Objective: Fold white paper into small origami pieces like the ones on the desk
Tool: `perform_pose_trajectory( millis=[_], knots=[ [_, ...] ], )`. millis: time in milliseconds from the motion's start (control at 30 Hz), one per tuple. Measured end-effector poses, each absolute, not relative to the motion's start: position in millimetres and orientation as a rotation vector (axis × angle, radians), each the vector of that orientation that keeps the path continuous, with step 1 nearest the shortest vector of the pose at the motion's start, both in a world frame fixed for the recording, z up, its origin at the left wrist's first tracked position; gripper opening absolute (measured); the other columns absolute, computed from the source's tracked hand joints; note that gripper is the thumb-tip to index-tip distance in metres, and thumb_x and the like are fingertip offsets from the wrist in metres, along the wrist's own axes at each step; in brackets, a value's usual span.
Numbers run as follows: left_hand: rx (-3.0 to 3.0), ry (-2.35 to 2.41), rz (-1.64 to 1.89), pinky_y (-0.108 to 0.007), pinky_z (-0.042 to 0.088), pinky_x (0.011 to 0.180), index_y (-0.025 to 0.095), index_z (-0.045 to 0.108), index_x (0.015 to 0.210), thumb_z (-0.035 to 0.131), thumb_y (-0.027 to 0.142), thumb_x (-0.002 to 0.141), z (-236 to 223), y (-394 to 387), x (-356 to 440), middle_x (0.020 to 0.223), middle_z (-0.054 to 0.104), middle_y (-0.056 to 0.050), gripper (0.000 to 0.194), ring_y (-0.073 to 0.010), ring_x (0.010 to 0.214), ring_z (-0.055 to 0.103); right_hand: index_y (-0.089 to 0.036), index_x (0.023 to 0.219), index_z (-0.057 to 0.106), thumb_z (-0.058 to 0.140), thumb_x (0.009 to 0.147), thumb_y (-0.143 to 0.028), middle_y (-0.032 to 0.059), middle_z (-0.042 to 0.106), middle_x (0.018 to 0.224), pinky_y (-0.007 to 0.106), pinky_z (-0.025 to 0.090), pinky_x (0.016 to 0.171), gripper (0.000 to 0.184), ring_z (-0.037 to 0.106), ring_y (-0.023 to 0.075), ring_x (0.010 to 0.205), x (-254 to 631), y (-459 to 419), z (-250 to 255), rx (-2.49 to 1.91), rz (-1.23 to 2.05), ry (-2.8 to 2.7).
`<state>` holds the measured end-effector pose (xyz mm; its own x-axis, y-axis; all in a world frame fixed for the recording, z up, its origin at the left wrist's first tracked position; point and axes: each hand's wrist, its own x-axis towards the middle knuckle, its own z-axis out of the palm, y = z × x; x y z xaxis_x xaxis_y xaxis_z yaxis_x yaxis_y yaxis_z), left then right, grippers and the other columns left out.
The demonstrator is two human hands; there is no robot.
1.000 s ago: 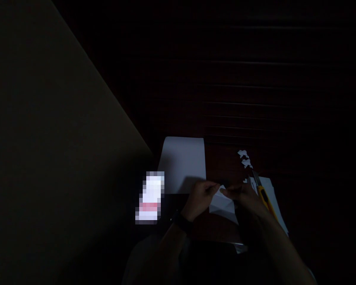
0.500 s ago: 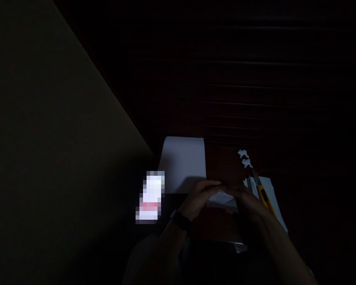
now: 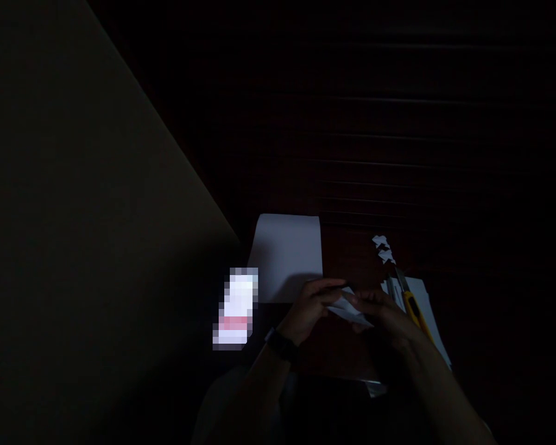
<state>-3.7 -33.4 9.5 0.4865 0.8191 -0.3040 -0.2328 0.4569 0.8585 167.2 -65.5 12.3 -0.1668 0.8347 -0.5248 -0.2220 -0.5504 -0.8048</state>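
Observation:
Between my hands is a small folded piece of white paper [image 3: 347,311], lifted over the dark table. My left hand [image 3: 308,307], with a black watch on its wrist, is closed on the paper's left side. On the right side my right hand [image 3: 383,311] pinches it, thumb and fingers together. Part of the paper is hidden by my fingers. A yellow utility knife [image 3: 416,314] with its blade out lies to the right of my right hand, on top of a stack of white paper [image 3: 434,321].
A large white sheet [image 3: 287,247] lies behind my left hand. At the left glows a bright, pixelated screen [image 3: 235,309]. Small folded paper pieces [image 3: 383,249] sit toward the back right. A pale wall [image 3: 97,185] rises on the left; the room is very dark.
The paper has tilted between my hands, and more of its upper face shows. My fingertips have moved slightly apart along its top edge. Everything on the table stays in place.

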Motion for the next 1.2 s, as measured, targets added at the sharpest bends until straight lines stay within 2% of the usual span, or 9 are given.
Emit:
perform_pose_trajectory(
  millis=[133,233,400,600,733,1033,1100,1200],
  knots=[
    [0.88,0.801,0.766,-0.026,0.041,0.063,0.014,0.063,0.108,0.064,0.025,0.072,12.5,-32.7,-3.8,0.096,0.066,-0.011,0.037,-0.0181,0.078,0.059,-0.015,0.065,0.063,0.073,0.064,-0.034,0.0,0.06,0.055,0.021,0.043,0.042,0.021,0.051,0.0102,0.045,168.7,-65.1,10.9,-1.302,1.839,-0.727],
    [0.85,0.763,0.734,-0.027,0.041,0.064,0.014,0.062,0.109,0.064,0.024,0.072,13.8,-32.6,-3.0,0.097,0.066,-0.012,0.039,-0.0199,0.079,0.06,-0.015,0.07,0.065,0.071,0.065,-0.029,0.0019,0.062,0.057,0.022,0.044,0.041,0.016,0.054,0.0118,0.045,169.3,-64.5,9.5,-1.292,1.863,-0.674],
    [0.828,0.714,0.75,-0.028,0.042,0.067,0.015,0.063,0.109,0.065,0.024,0.071,13.8,-34.0,-2.0,0.102,0.064,-0.012,0.039,-0.0212,0.084,0.06,-0.014,0.072,0.065,0.066,0.069,-0.028,0.0022,0.061,0.053,0.019,0.038,0.032,0.014,0.052,0.0114,0.036,164.7,-64.6,9.1,-1.246,1.812,-0.66],
    [0.848,0.701,0.795,-0.026,0.041,0.064,0.015,0.063,0.107,0.067,0.025,0.07,17.9,-34.9,-1.3,0.099,0.064,-0.012,0.039,-0.0188,0.079,0.059,-0.014,0.071,0.067,0.066,0.068,-0.024,0.0022,0.061,0.053,0.019,0.04,0.033,0.01,0.053,0.0118,0.041,160.6,-66.4,9.8,-1.186,1.771,-0.604],
    [0.801,0.693,0.744,-0.028,0.042,0.058,0.015,0.059,0.112,0.066,0.028,0.071,19.8,-34.2,-1.0,0.095,0.064,-0.012,0.044,-0.0179,0.07,0.059,-0.012,0.076,0.068,0.065,0.072,-0.029,0.0041,0.061,0.053,0.023,0.045,0.038,0.017,0.055,0.0138,0.043,160.8,-65.2,12.8,-1.092,1.831,-0.611],
    [0.915,0.742,0.906,-0.027,0.04,0.076,0.015,0.064,0.105,0.061,0.028,0.078,24.9,-37.1,0.9,0.102,0.064,-0.01,0.031,-0.0196,0.091,0.057,-0.013,0.062,0.066,0.067,0.071,-0.043,0.0027,0.06,0.05,0.023,0.04,0.04,0.031,0.053,0.0129,0.043,152.3,-62.0,30.1,-1.239,1.703,-0.533],
    [0.92,0.752,0.915,-0.028,0.04,0.076,0.015,0.065,0.105,0.06,0.029,0.078,24.3,-37.1,0.9,0.103,0.064,-0.01,0.031,-0.0199,0.092,0.057,-0.014,0.065,0.067,0.064,0.073,-0.047,0.0048,0.063,0.055,0.025,0.042,0.042,0.034,0.055,0.0149,0.045,150.8,-62.4,31.4,-1.237,1.688,-0.535],
    [0.898,0.744,0.917,-0.028,0.04,0.075,0.014,0.064,0.106,0.059,0.031,0.08,22.4,-36.1,0.6,0.104,0.064,-0.011,0.032,-0.0199,0.091,0.057,-0.02,0.082,0.068,0.06,0.075,-0.047,0.007,0.069,0.072,0.028,0.046,0.044,0.03,0.061,0.0192,0.054,152.0,-64.1,29.7,-1.212,1.634,-0.478]
  ],
)
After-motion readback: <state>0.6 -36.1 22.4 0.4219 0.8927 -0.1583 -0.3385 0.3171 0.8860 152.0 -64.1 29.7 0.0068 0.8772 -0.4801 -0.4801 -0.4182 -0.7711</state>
